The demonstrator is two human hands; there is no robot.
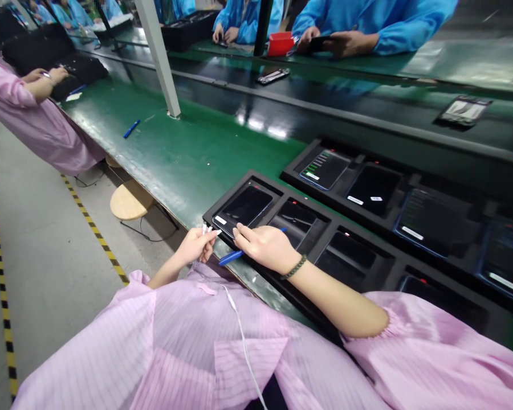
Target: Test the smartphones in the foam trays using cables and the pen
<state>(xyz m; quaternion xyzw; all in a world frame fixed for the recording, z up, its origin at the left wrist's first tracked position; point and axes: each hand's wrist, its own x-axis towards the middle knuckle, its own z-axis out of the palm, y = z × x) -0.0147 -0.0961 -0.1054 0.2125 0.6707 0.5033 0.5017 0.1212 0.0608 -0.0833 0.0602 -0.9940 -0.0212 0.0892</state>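
My left hand (196, 245) is closed at the table edge, pinching small white end pieces (204, 228) that look like parts of an earphone cable. A thin white cable (239, 324) hangs down across my pink smock; its link to the hand is partly hidden. My right hand (267, 246) is curled round a blue pen (232, 257), which sticks out on both sides. Its fingertips are at the lower edge of a dark smartphone (248, 204) with a white label. That phone lies in the end compartment of a black tray (250, 177), beside several others.
A second black tray (284, 171) of phones lies behind the first. Another blue pen (131, 128) rests on the green table (188, 148) by a white post (158, 57). A stool (131, 200) stands below left. Co-workers in blue (367, 23) and pink (38, 125) work nearby.
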